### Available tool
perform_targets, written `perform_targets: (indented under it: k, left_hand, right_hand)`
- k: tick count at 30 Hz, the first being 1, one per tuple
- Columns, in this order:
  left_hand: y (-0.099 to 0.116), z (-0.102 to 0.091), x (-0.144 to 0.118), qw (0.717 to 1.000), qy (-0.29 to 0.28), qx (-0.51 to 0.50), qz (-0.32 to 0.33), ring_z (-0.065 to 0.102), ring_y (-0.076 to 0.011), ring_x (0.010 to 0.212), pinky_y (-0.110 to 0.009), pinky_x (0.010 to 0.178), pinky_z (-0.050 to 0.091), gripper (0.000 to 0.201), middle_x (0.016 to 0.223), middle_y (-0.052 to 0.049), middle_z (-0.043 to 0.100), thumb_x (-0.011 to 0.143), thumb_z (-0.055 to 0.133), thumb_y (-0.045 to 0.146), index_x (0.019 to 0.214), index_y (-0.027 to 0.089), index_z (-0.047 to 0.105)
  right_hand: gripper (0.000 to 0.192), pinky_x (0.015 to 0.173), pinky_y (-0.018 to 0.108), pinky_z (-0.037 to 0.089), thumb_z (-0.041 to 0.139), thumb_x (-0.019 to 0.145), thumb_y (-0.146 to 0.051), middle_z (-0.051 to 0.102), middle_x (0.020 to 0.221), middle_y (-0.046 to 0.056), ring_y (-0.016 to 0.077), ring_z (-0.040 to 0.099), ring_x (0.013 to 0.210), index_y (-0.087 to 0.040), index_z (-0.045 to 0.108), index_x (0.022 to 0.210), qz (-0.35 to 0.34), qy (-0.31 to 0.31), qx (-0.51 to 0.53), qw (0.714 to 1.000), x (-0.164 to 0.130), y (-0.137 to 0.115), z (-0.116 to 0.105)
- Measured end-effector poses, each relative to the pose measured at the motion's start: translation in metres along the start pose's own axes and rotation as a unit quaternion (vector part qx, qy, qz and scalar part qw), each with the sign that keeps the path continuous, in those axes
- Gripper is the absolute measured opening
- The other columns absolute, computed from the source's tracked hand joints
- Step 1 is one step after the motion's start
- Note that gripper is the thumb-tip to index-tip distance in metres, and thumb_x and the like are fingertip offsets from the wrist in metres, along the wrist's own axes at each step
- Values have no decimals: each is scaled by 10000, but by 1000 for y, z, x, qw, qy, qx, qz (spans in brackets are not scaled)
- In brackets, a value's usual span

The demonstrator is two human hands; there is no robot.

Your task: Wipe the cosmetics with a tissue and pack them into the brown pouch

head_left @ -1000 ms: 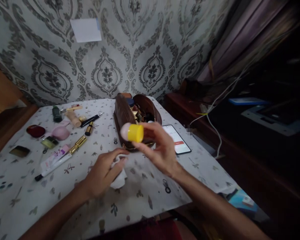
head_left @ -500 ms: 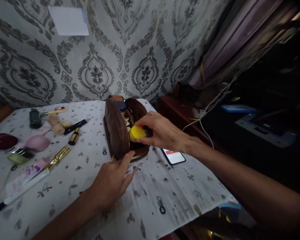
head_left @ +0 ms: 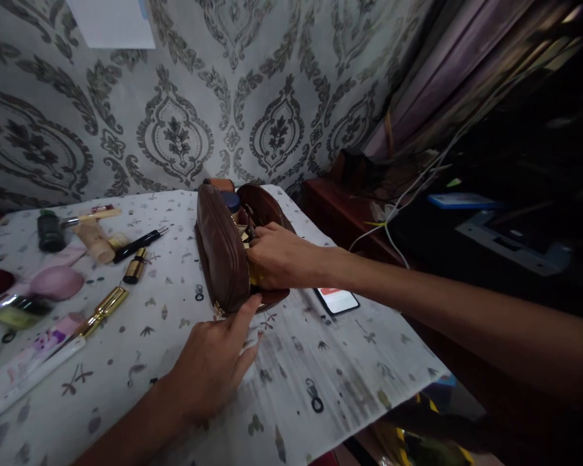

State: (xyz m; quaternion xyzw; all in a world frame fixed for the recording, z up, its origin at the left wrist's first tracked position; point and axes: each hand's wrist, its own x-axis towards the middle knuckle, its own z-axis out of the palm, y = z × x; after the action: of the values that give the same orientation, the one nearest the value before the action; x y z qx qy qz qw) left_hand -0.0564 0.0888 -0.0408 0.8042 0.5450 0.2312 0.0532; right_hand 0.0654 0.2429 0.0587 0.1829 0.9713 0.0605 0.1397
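A brown zip pouch [head_left: 223,252] stands unzipped on the table, its flap [head_left: 262,207] folded back to the right. My right hand [head_left: 282,255] reaches down into it, closed around a container with a yellow cap [head_left: 255,274]; only a sliver of yellow shows, and the fingertips are hidden inside. Beside the hand, a dark blue round lid [head_left: 231,202] sticks up among other contents. My left hand [head_left: 218,356] rests at the pouch's near corner, index finger stretched against the zipper edge, thumb apart, holding nothing.
Cosmetics lie at the left: a pink sponge-like piece [head_left: 57,283], a beige tube [head_left: 94,241], a black pen [head_left: 140,244], a gold tube [head_left: 103,312] and a white-handled brush [head_left: 37,377]. A phone [head_left: 339,300] lies right of the pouch. White cables [head_left: 398,213] hang beyond the table.
My right hand has lowered the yellow-capped container deeper into the pouch, so its cap is now mostly covered. My left hand stays at the pouch's corner. The view has shifted slightly.
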Motion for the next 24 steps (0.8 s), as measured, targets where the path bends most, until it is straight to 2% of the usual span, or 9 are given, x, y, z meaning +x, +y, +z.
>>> perform_targets:
  k: [5, 10, 15, 20, 24]
  left_hand:
    - [-1, 0, -1, 1000, -14, -4, -7, 698, -206, 598, -296, 541, 503, 508, 820, -34, 751, 969, 429, 283, 1449, 179, 300]
    - [-3, -1, -1, 1000, -24, -15, -10, 700, -205, 619, -298, 567, 514, 550, 836, -47, 755, 956, 440, 270, 1481, 183, 298]
    - [-3, 0, -2, 1000, -25, -13, -8, 717, -218, 649, -319, 585, 534, 532, 888, -68, 765, 969, 417, 272, 1478, 170, 299]
    - [-4, 2, -3, 999, -34, -3, -19, 719, -225, 643, -327, 574, 535, 544, 902, -76, 768, 956, 434, 270, 1475, 167, 308]
    - [-4, 3, -3, 999, -38, 5, -22, 726, -246, 655, -347, 575, 540, 548, 898, -81, 765, 964, 413, 282, 1488, 172, 297]
  right_hand:
    - [192, 862, 408, 367, 628, 857, -212, 711, 1032, 180, 324, 585, 1084, -87, 727, 965, -1, 11, -25, 1000, 9, -2, 14]
    - [180, 897, 424, 367, 606, 880, -183, 723, 1006, 166, 320, 593, 1084, -94, 727, 978, -9, 0, -32, 999, 13, -3, 23]
    - [188, 889, 417, 373, 587, 882, -160, 723, 998, 155, 311, 593, 1084, -95, 723, 995, -22, 5, -35, 999, 11, -1, 20]
    - [191, 892, 392, 385, 599, 875, -173, 726, 999, 158, 292, 602, 1083, -82, 722, 990, -32, -30, -34, 998, 9, 2, 11]
    - [192, 918, 403, 380, 600, 866, -164, 734, 964, 150, 280, 625, 1056, -92, 723, 995, -40, -27, -46, 998, 16, 3, 18]
